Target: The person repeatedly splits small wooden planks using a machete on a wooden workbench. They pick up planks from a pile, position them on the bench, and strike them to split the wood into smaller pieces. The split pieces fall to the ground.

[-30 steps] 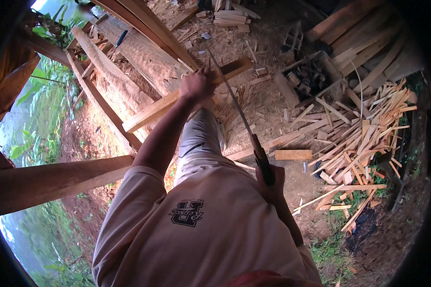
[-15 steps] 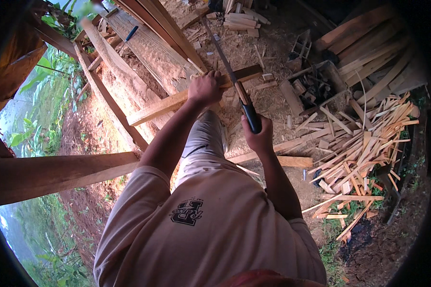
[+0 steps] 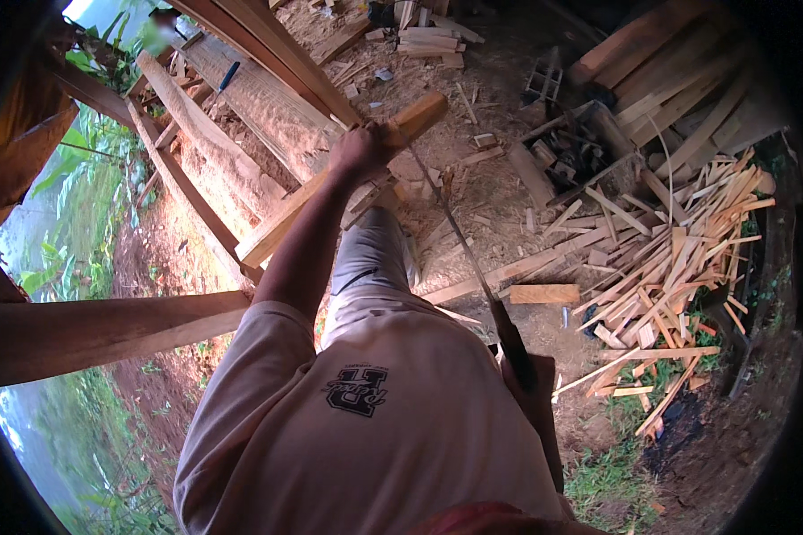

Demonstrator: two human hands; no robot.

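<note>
Gripping a squared wooden beam (image 3: 419, 118) with the left hand (image 3: 359, 153), curling its fingers closed over the timber just ahead of the grey-trousered leg (image 3: 370, 254). Holding a saw (image 3: 475, 265) with the right hand (image 3: 533, 379), closing around the dark handle (image 3: 513, 343) beside the torso while hiding most of those fingers from view. Slanting the smooth, straight-edged beam from lower left to upper right, above ground strewn with pale shavings. Running the long, narrow, tapering metal blade up to the beam's near edge, just beside the left hand; hiding whether teeth are biting. Showing thin, splintery strips (image 3: 669, 276) heaped at the right, near a short, blocky offcut (image 3: 544, 293). Drawing the right hand and saw handle well back from their place near the beam half a second earlier, while keeping the left hand clamped.
</note>
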